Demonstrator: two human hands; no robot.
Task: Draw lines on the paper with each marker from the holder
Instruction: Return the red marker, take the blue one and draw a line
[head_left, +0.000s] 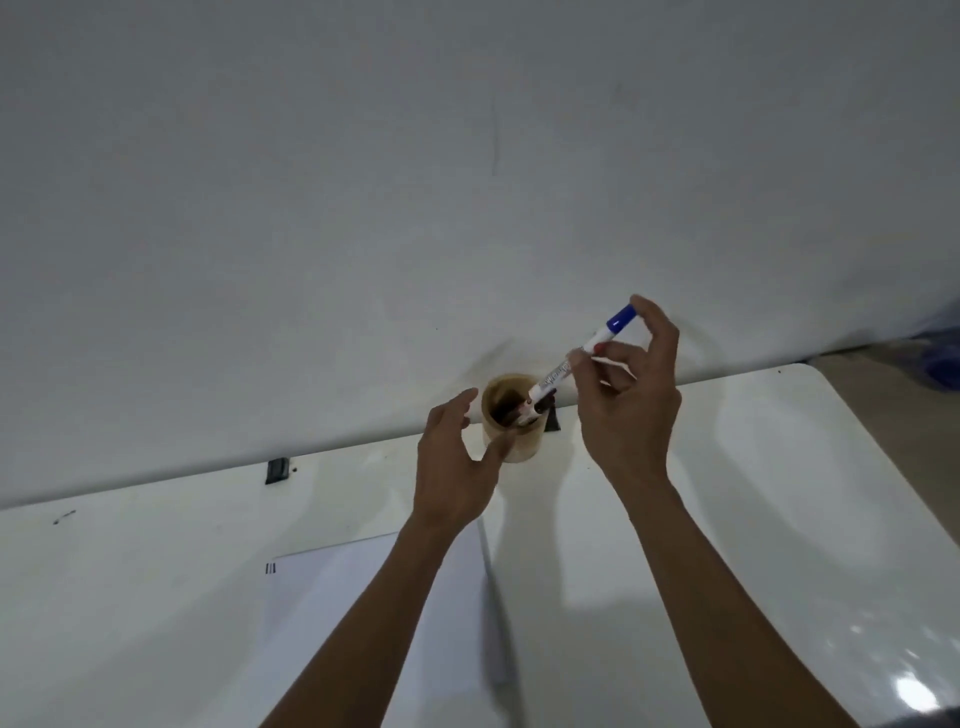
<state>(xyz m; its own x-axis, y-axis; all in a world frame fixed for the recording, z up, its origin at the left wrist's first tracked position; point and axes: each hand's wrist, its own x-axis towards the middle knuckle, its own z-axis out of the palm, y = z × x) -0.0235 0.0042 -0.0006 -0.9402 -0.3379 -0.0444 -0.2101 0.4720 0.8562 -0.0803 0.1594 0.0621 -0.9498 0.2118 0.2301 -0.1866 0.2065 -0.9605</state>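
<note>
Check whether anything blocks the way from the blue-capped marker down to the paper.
The left hand and forearm lie over the paper; the blue-capped marker, held by the right hand, could reach the uncovered left part.

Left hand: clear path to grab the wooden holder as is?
Probably yes. The left hand is open right beside the holder, nothing between them; the right hand holds the blue marker above the rim.

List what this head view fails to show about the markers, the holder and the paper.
- Markers inside the holder: dark interior, count unclear.
- Blue-capped marker print: too small to read; the right hand covers part of its barrel.
- Paper: left forearm crosses it, bottom edge cuts it off; lines not discernible.
- Holder's near side: partly behind the left hand.
</note>
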